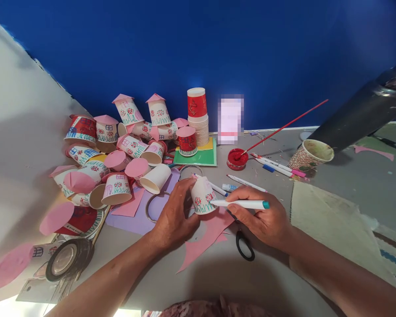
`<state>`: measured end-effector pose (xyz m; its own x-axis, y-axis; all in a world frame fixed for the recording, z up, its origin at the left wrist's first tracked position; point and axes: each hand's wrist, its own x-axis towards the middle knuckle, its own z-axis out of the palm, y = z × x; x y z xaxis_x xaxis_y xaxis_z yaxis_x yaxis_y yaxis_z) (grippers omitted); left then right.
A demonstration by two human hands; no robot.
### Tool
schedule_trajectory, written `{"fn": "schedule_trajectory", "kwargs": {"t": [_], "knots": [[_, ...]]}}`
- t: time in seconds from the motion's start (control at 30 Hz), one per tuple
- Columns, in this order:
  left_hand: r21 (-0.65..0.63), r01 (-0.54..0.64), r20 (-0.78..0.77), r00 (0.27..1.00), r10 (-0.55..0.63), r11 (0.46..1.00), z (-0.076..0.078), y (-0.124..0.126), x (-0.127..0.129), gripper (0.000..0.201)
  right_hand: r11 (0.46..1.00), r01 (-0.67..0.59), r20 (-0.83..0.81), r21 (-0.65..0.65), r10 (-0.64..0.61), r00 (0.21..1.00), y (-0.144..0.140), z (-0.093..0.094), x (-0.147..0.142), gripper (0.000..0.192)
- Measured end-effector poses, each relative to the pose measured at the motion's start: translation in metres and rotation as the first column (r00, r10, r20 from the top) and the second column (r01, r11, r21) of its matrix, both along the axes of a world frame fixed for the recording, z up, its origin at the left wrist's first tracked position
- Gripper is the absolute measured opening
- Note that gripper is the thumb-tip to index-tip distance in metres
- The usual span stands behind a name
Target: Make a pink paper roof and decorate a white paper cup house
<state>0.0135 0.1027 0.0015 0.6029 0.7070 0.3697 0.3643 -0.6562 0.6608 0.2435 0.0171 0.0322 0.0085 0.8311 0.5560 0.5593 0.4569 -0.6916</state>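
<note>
- The left hand point(173, 215) is closed around a small paper cup point(203, 196), which lies tilted on its side just above the table point(218, 273); the cup already bears red flowers and green grass strokes
- The right hand point(262, 218) is clamped on a white marker point(240, 204) with a teal end cap, held nearly level; its tip touches the cup's side near the rim
- Under the cup and both hands lies a scrap of pink paper point(204, 240), and black-handled scissors point(242, 242) rest partly beneath the right hand
- To the left of the cup sits a heap of decorated cups point(119, 149), many topped with pink paper circles or cones, some upright and some tipped over
- Behind the cup a stack of plain cups point(198, 116) stands against the blue wall point(218, 44), with a red-printed one on top
- A red paint pot point(236, 159) stands beyond the right hand with a thin red brush point(284, 127) leaning out of it
- Several more markers point(273, 166) lie loose beside the pot, and a patterned cup point(312, 154) stands at the far right
- A roll of tape point(66, 259) lies at the near left edge, well apart from both hands
</note>
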Motion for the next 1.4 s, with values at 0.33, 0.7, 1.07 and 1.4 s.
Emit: {"fn": "schedule_trajectory", "kwargs": {"t": [0.33, 0.7, 1.07, 1.4], "knots": [[0.026, -0.011, -0.019, 1.000, 0.011, 1.000, 0.0058, -0.0026, 0.0017, 0.083, 0.999, 0.032, -0.030, -0.012, -0.032, 0.999, 0.0005, 0.0005, 0.0024, 0.007], [0.007, 0.009, -0.008, 1.000, -0.009, 1.000, 0.0014, -0.0009, 0.0000, 0.084, 0.999, 0.030, -0.053, -0.045, -0.033, 0.998, 0.0011, 0.0000, 0.0019, 0.008], [0.040, 0.024, -0.003, 1.000, -0.024, 0.999, 0.0028, -0.0037, 0.0006, 0.084, 0.997, 0.041, -0.008, -0.059, -0.041, 0.999, -0.0015, 0.0047, -0.0001, 0.012], [0.039, 0.042, 0.001, 0.999, -0.042, 0.998, 0.0002, -0.0018, -0.0006, 0.085, 0.999, 0.036, 0.010, -0.029, -0.035, 0.999, -0.0019, 0.0060, 0.0007, 0.010]]}}
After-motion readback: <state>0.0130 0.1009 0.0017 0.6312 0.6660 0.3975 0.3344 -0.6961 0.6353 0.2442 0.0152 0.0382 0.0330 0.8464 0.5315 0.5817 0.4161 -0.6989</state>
